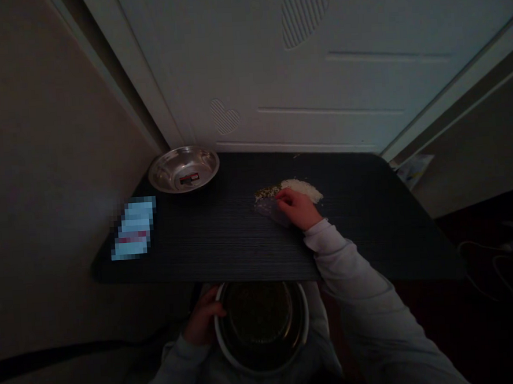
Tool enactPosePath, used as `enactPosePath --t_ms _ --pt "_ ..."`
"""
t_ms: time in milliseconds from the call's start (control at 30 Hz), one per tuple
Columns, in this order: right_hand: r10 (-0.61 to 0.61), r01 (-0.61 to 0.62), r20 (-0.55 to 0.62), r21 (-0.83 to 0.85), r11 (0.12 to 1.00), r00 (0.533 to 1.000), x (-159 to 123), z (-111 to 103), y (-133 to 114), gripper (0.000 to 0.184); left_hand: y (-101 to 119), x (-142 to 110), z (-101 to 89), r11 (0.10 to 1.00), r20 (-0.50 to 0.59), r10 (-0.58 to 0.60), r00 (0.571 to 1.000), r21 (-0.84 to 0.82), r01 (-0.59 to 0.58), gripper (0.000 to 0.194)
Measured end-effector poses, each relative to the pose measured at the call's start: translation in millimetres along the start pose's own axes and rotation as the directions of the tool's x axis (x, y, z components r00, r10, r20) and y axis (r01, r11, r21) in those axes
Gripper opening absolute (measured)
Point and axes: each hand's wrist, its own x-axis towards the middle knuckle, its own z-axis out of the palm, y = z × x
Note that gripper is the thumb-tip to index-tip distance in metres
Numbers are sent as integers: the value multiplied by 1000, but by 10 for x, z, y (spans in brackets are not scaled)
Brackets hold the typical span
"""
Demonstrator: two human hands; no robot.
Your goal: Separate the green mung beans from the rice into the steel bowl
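My right hand (298, 207) rests on the dark table (224, 240), fingers closed on a small flat card-like piece (269, 208) held against a pile of white rice (302, 188) mixed with darker grains (267, 192). Below the table's near edge my left hand (202, 323) grips the rim of a metal bowl (262, 325) held in my lap; its dark inside seems to hold some grains.
An empty steel dish (184, 168) sits at the table's far left corner. A blurred-out flat object (133, 227) lies on the left edge. A white door (318, 66) stands directly behind the table. Cables lie on the floor at right (495, 258).
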Motion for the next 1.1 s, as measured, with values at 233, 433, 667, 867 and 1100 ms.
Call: enactPosePath --t_ms 233,433,667,867,1100 --pt "-90 89 134 8 996 987 -27 29 -13 17 -1 -14 11 1000 -29 0 1000 6 0 41" --pt "-133 138 246 -3 990 960 -53 36 -12 17 -8 -14 2 1000 -1 24 1000 -8 -24 39" --pt "-174 185 409 12 983 896 -75 29 -41 15 -1 -16 15 1000 -15 9 1000 -9 -9 40" --pt "-191 206 502 25 978 843 -103 6 -104 15 5 -23 11 1000 -16 13 1000 -7 -14 42" --pt "-207 240 571 18 971 794 -132 -16 -176 13 21 -28 54 1000 -10 -1 1000 -24 1 41"
